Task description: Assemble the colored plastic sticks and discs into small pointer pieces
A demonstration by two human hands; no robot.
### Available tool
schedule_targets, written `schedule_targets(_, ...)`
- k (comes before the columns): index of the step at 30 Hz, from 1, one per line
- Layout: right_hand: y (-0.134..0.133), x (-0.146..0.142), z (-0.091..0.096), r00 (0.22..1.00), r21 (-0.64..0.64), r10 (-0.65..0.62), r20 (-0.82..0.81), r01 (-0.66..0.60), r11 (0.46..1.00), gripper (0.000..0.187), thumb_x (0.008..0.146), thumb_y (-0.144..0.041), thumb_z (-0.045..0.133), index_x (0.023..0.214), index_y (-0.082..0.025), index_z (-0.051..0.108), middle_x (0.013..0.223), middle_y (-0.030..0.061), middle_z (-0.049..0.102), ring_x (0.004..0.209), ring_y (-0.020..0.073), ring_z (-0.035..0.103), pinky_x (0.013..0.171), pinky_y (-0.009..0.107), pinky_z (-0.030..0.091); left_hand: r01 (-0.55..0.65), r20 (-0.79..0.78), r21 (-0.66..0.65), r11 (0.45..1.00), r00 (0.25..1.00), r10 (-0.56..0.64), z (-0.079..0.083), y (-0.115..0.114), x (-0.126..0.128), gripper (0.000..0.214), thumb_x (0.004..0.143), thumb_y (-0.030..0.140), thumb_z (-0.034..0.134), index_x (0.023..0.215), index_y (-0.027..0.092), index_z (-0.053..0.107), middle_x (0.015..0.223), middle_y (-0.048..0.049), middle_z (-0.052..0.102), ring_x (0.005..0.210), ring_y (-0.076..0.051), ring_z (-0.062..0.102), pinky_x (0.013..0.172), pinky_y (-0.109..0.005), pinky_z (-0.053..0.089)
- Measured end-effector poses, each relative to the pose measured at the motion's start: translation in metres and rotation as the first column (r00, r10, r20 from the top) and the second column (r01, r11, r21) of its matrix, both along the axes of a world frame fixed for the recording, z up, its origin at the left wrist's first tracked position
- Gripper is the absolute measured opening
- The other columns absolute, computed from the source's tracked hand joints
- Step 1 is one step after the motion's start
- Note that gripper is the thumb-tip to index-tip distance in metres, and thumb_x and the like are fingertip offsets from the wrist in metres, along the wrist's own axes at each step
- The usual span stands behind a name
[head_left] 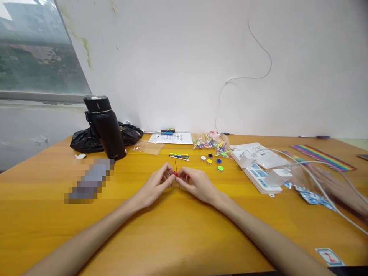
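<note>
Above the middle of the table, my left hand (pixel 159 183) and my right hand (pixel 198 183) meet, fingertips pinched together around a small red piece with a thin red stick (pixel 176 167). The stick points up and also shows below the fingers; how the parts join is hidden. Just beyond my hands lie several thin coloured sticks (pixel 179 156) in yellow, white and dark tones. To their right are several small round discs, among them a yellow disc (pixel 209 161), a blue disc (pixel 219 161) and a green disc (pixel 220 168).
A black bottle (pixel 106 130) stands at left before a black plastic bag (pixel 83 141), behind a pixelated object (pixel 91 182). Clear bags of coloured parts (pixel 202 142), paper (pixel 172 138) and a screwdriver (pixel 167 132) lie behind. Right are a power strip (pixel 260 178), cables and another person's blurred hand (pixel 330 180).
</note>
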State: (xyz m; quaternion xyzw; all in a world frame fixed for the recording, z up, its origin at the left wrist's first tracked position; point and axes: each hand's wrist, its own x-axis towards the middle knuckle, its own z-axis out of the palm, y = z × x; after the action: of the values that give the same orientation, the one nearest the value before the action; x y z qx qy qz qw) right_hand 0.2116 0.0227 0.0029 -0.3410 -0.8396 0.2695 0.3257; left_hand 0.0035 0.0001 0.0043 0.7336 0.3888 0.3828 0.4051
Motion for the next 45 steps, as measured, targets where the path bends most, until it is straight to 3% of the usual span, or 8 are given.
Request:
schedule_targets(3, -0.002, -0.006, -0.001, 0.967, -0.242, 0.073, -0.244, -0.134, 0.961, 0.035, 0.093, -0.041, 0.063, 0.120, -0.023, 0.051, 0.088, 0.0029, 0.068, 0.077, 0.0169, 0.063, 0.074, 0.030, 0.049, 0.064, 0.043, -0.040, 0.997, 0.997, -0.063, -0.003, 0.002, 0.000, 0.026, 0.100, 0.046, 0.045, 0.095, 0.021, 0.048, 0.082, 0.0008, 0.057, 0.076, -0.015, 0.053, 0.076, -0.028, 0.043)
schedule_targets(8, -0.003, -0.011, -0.002, 0.836, -0.528, 0.099, -0.540, -0.427, 0.734, 0.036, 0.091, -0.045, 0.066, 0.115, -0.021, 0.053, 0.080, 0.0016, 0.067, 0.076, 0.0161, 0.063, 0.073, 0.030, 0.050, 0.191, 0.172, -0.063, 0.980, 0.969, -0.178, -0.004, 0.002, 0.001, 0.024, 0.103, 0.043, 0.040, 0.099, 0.020, 0.046, 0.085, -0.0013, 0.061, 0.081, -0.016, 0.056, 0.080, -0.030, 0.043)
schedule_targets(15, -0.008, -0.015, 0.000, 0.815, -0.550, 0.036, -0.579, -0.422, 0.720, 0.038, 0.087, -0.049, 0.071, 0.109, -0.020, 0.062, 0.079, 0.0019, 0.068, 0.078, 0.0156, 0.064, 0.073, 0.028, 0.045, 0.213, 0.253, -0.123, 0.969, 0.951, -0.177, -0.001, -0.002, 0.003, 0.024, 0.099, 0.045, 0.048, 0.101, 0.021, 0.048, 0.087, -0.0020, 0.057, 0.084, -0.016, 0.055, 0.079, -0.029, 0.043)
schedule_targets(22, -0.012, -0.019, -0.010, 0.717, -0.622, -0.108, -0.688, -0.507, 0.597, 0.034, 0.084, -0.046, 0.076, 0.102, -0.020, 0.063, 0.078, 0.0000, 0.064, 0.076, 0.0141, 0.062, 0.080, 0.029, 0.047, 0.153, 0.144, -0.068, 0.986, 0.979, -0.142, 0.002, -0.006, 0.005, 0.029, 0.102, 0.047, 0.041, 0.094, 0.021, 0.049, 0.084, -0.0015, 0.055, 0.078, -0.015, 0.050, 0.077, -0.028, 0.043)
schedule_targets(29, -0.008, -0.016, -0.014, 0.700, -0.602, -0.044, -0.713, -0.579, 0.550, 0.030, 0.085, -0.042, 0.077, 0.085, -0.018, 0.058, 0.072, -0.0016, 0.053, 0.072, 0.0127, 0.055, 0.075, 0.027, 0.042, 0.171, 0.111, -0.095, 0.981, 0.981, -0.160, -0.001, -0.008, 0.002, 0.030, 0.104, 0.047, 0.034, 0.097, 0.021, 0.048, 0.084, -0.0010, 0.055, 0.074, -0.014, 0.048, 0.074, -0.030, 0.042)
schedule_targets(32, -0.002, -0.010, -0.013, 0.733, -0.614, -0.045, -0.679, -0.533, 0.582, 0.030, 0.085, -0.043, 0.076, 0.086, -0.017, 0.060, 0.072, -0.0023, 0.050, 0.066, 0.0102, 0.046, 0.067, 0.024, 0.037, 0.144, 0.219, -0.128, 0.981, 0.969, -0.114, -0.008, -0.004, 0.001, 0.031, 0.104, 0.045, 0.034, 0.092, 0.021, 0.048, 0.078, 0.0014, 0.047, 0.066, -0.012, 0.044, 0.070, -0.029, 0.041)
schedule_targets(38, 0.010, -0.004, -0.014, 0.863, -0.547, -0.061, -0.502, -0.262, 0.795, 0.039, 0.088, -0.050, 0.069, 0.111, -0.019, 0.064, 0.079, -0.0008, 0.057, 0.062, 0.0099, 0.044, 0.060, 0.024, 0.033, 0.256, 0.497, -0.347, 0.902, 0.866, -0.054, -0.020, 0.013, 0.004, 0.014, 0.097, 0.035, 0.047, 0.099, 0.021, 0.049, 0.078, 0.0026, 0.048, 0.058, -0.009, 0.041, 0.057, -0.024, 0.036)
schedule_targets(45, 0.010, -0.011, -0.022, 0.889, -0.481, -0.071, -0.453, -0.177, 0.859, 0.031, 0.088, -0.047, 0.069, 0.095, -0.019, 0.058, 0.081, 0.0021, 0.068, 0.065, 0.0116, 0.053, 0.065, 0.026, 0.042, 0.180, 0.403, -0.318, 0.931, 0.914, -0.040, -0.021, 0.013, 0.004, 0.026, 0.094, 0.044, 0.058, 0.101, 0.021, 0.051, 0.076, 0.0040, 0.049, 0.054, -0.006, 0.030, 0.051, -0.021, 0.021)
